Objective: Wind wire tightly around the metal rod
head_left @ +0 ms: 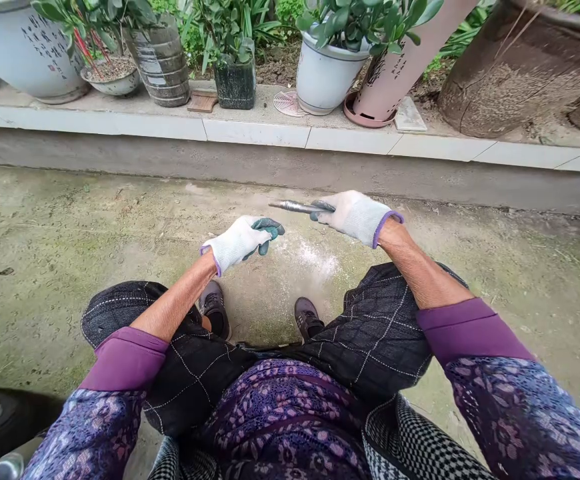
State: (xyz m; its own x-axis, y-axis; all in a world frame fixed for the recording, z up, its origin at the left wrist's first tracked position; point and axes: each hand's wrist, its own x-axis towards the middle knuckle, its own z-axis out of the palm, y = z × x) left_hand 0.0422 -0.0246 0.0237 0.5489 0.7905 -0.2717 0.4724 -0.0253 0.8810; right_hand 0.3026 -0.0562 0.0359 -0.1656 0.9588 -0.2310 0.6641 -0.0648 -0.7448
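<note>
My right hand (353, 213) wears a white knit glove with dark grip coating and a purple cuff. It is closed around a slender metal tool (293, 206) with a shiny, ridged shaft, whose thin tip points left; its exact kind does not show. Lower and to the left is my left hand (247, 241), in a matching glove. Its fingers are curled together, and whatever they may hold is hidden. The tool's tip is above the left fingertips, apart from them. White powder (317, 257) is scattered on the concrete below both hands.
Ahead runs a low tiled ledge (255, 132) bearing a white pot (327, 73), a pink planter (385, 83), a large brown urn (500, 73) and several other plants. My shoes (307, 317) stand on the concrete. A wheel (0, 427) is at the lower left.
</note>
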